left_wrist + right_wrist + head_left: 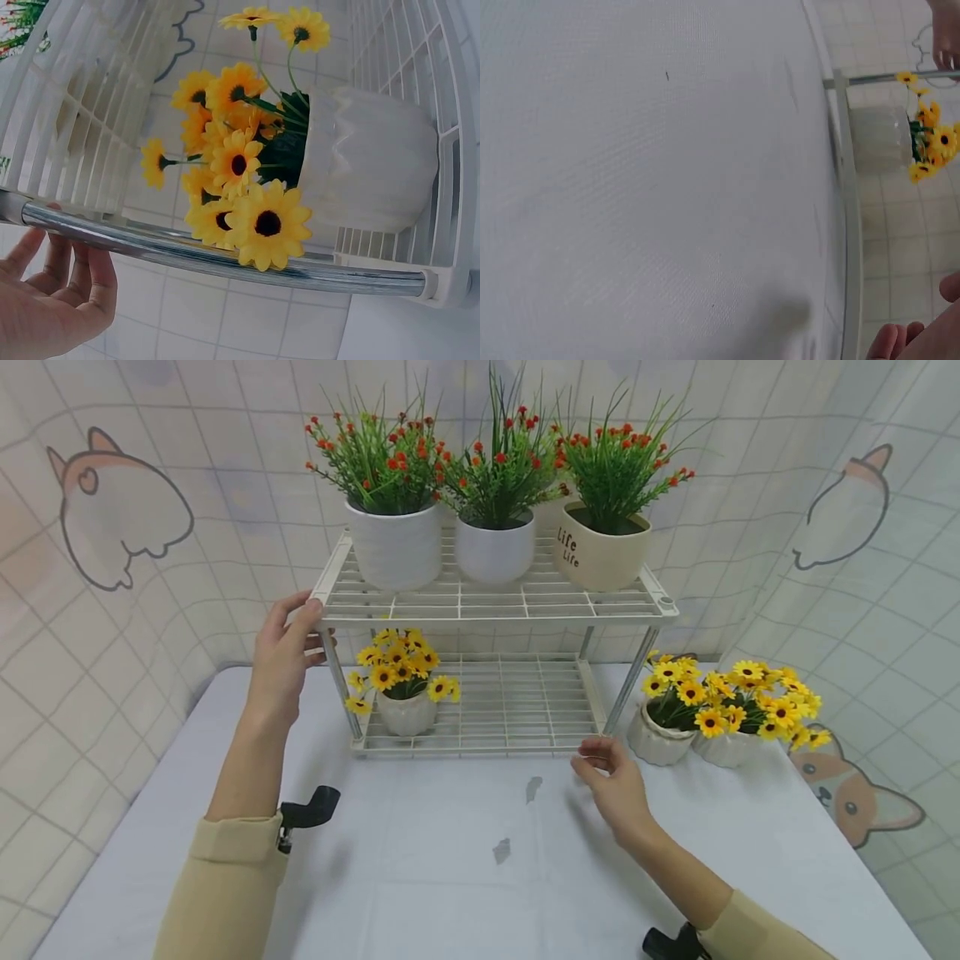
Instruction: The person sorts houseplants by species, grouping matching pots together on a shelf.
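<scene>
A white two-tier wire rack point(480, 621) with chrome posts stands on the table. At its upper left front corner my left hand point(282, 647) grips the rack, thumb on the shelf corner and fingers behind the post point(172, 247). By the lower right front corner is my right hand point(617, 785), its fingers loosely bent and fingertips right at the corner; nothing shows between them. On the lower tier, at the left, sits a white pot of yellow artificial flowers point(407, 713). The upper tier bears a white ribbed pot point(397, 547), a smaller white pot point(495, 550) and a cream pot point(600, 547), all with red-flowered plants.
To the rack's right, two more pots of yellow flowers, a nearer pot point(660, 737) and a farther pot point(727, 748), stand on the white tablecloth point(420, 860). Two small grey marks lie in front of the rack. A tiled-pattern curtain point(247, 485) hangs behind.
</scene>
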{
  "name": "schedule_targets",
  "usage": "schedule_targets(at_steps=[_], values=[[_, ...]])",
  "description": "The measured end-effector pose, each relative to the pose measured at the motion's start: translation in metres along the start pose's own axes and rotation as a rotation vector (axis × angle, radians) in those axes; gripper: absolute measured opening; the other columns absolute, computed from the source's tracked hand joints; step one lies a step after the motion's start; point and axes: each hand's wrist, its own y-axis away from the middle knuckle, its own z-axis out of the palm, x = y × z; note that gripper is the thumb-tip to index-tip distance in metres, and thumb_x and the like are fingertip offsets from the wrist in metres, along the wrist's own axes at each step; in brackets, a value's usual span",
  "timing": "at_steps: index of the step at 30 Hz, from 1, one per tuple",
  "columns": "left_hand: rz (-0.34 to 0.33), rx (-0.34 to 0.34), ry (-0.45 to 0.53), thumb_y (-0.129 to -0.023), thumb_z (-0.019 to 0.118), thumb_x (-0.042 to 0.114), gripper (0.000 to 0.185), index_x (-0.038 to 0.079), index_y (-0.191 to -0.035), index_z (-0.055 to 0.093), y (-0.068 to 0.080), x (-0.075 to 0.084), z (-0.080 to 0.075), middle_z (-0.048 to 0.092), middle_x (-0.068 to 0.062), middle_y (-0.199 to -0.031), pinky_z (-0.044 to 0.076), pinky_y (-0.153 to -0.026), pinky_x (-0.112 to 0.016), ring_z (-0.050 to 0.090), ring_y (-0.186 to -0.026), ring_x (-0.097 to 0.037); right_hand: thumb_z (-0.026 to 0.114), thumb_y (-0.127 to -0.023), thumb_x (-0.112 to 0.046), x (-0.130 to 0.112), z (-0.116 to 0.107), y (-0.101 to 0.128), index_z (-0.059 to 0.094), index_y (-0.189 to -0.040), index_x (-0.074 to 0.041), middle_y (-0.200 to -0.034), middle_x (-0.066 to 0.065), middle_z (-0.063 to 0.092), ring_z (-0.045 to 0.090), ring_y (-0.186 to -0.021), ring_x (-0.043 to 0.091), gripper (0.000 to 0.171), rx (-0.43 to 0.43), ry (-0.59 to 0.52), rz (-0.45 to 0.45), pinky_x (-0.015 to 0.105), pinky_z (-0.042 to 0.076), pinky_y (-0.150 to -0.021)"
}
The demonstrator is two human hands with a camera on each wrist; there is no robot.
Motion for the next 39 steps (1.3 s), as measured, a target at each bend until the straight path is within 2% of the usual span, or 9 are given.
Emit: schedule_targets(at_steps=[5,9,12,16,19,22,31,35,39], values=[[-0.005,0.0,-0.003,-0.107,0.048,0.049,0.054,0.021,-0.154,0.045,0.0,0.0,-0.001,0.059,-0.011,-0.136,0.046,-0.091,-0.034,0.057,-0.109,-0.02,0.06,-0.103,-0.007,0.004,-0.021,-0.001,0.048,-0.132,0.004,-0.133,0.018,0.051,0.048,-0.112,0.017,0.034,0.16,-0.051,0.053,0.016,0.046,-0.077],[-0.004,0.005,0.0,-0.108,0.048,0.048,0.054,0.021,-0.154,0.044,0.0,0.001,-0.002,0.059,-0.011,-0.136,0.046,-0.091,-0.034,0.057,-0.108,-0.02,0.059,-0.103,-0.008,0.008,-0.033,-0.004,0.044,-0.134,0.004,-0.132,0.014,0.046,0.044,-0.117,0.018,0.037,0.288,-0.057,0.066,0.014,0.044,-0.079],[-0.003,0.006,0.011,-0.107,0.048,0.048,0.053,0.021,-0.154,0.045,-0.001,0.002,-0.002,0.06,-0.01,-0.133,0.046,-0.09,-0.034,0.058,-0.107,-0.02,0.061,-0.102,-0.012,0.012,-0.04,-0.01,0.038,-0.138,0.002,-0.137,0.014,0.039,0.038,-0.124,0.022,0.045,0.379,-0.054,0.085,0.02,0.041,-0.088],[-0.005,0.009,0.019,-0.107,0.05,0.047,0.053,0.02,-0.153,0.046,-0.001,0.002,-0.001,0.061,-0.009,-0.131,0.046,-0.089,-0.034,0.058,-0.105,-0.02,0.066,-0.099,-0.018,0.019,-0.049,-0.019,0.022,-0.147,-0.003,-0.147,0.013,0.025,0.026,-0.134,0.026,0.067,0.46,-0.088,0.154,0.033,0.03,-0.104],[-0.008,0.011,0.011,-0.107,0.049,0.048,0.053,0.021,-0.153,0.046,0.0,0.001,-0.001,0.061,-0.008,-0.131,0.046,-0.089,-0.034,0.058,-0.106,-0.02,0.069,-0.097,-0.02,0.023,-0.054,-0.027,0.014,-0.152,-0.004,-0.153,0.014,0.018,0.019,-0.14,0.027,0.08,0.482,-0.127,0.182,0.038,0.022,-0.115],[-0.011,0.012,0.009,-0.107,0.049,0.048,0.054,0.021,-0.153,0.046,0.0,0.001,-0.001,0.06,-0.008,-0.132,0.046,-0.09,-0.034,0.058,-0.106,-0.021,0.072,-0.096,-0.019,0.026,-0.057,-0.036,0.011,-0.155,-0.006,-0.159,0.014,0.016,0.016,-0.148,0.025,0.086,0.491,-0.168,0.17,0.035,0.016,-0.121],[-0.015,0.003,0.004,-0.107,0.049,0.049,0.054,0.022,-0.154,0.045,-0.001,-0.001,-0.001,0.06,-0.009,-0.133,0.046,-0.091,-0.035,0.058,-0.108,-0.021,0.078,-0.09,-0.006,0.025,-0.06,-0.058,0.005,-0.159,-0.014,-0.166,0.006,0.013,0.015,-0.152,0.011,0.101,0.54,-0.262,0.086,0.018,0.014,-0.117],[-0.014,0.001,0.001,-0.107,0.049,0.049,0.054,0.022,-0.154,0.045,-0.001,-0.001,-0.001,0.06,-0.008,-0.131,0.046,-0.091,-0.034,0.057,-0.108,-0.021,0.082,-0.089,-0.017,0.026,-0.061,-0.067,0.0,-0.163,-0.019,-0.167,0.006,0.007,0.011,-0.153,0.013,0.11,0.56,-0.181,0.113,0.02,0.011,-0.118],[-0.009,0.004,-0.003,-0.107,0.049,0.049,0.054,0.022,-0.154,0.045,-0.001,0.0,-0.001,0.06,-0.008,-0.132,0.046,-0.091,-0.034,0.058,-0.108,-0.021,0.08,-0.089,-0.036,0.026,-0.06,-0.072,-0.01,-0.162,-0.005,-0.168,0.016,-0.009,-0.001,-0.155,0.025,0.12,0.533,-0.081,0.251,0.029,0.004,-0.121]])
